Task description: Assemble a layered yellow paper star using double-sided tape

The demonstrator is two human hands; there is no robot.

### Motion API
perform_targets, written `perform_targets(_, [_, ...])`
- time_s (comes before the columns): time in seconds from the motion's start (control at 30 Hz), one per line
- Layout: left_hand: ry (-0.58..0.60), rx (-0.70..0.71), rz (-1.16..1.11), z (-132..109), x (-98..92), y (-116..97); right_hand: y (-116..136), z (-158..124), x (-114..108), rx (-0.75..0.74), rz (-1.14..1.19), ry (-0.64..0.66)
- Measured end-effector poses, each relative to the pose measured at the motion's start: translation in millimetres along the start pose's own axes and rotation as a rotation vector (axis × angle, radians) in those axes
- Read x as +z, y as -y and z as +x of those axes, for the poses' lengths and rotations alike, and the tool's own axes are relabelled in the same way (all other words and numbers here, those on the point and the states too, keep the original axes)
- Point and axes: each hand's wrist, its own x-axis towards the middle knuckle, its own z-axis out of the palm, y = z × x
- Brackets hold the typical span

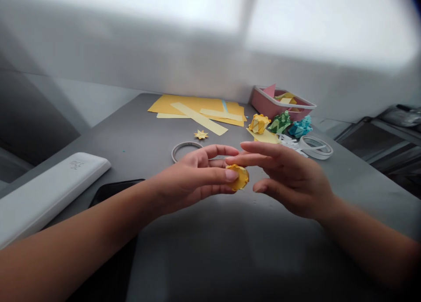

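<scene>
Above grey tabletop point(190, 253), left fingers point(213, 177) clamp a yellow paper piece point(243, 178) at their tips; right fingers point(265, 148) sit parted beside it.

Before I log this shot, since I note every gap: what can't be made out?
Head view:
Yellow paper piece: partly covered by the left hand.
Grey tape ring: partly hidden behind that hand.
White block: end cut off by the left edge.
Pink basket: bottom hidden by its walls and contents.
</scene>
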Motion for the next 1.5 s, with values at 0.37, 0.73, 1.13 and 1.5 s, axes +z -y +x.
perform_targets(0.37, [-0.013,0.164,0.093,3,0.3,5,11,3,10,0.184,0.098,-0.282])
perform_targets(0.73, [-0.053,0.189,0.295,3,1.2,6,8,4,8,0.427,0.143,-0.172])
perform_targets(1.13, [-0.137,0.284,0.470,4,4.5,8,5,4,6,0.307,0.019,-0.105])
perform_targets(1.5, [-0.235,0.325,0.659,6,-4.5,11,-10,7,9,0.263,-0.176,-0.107])
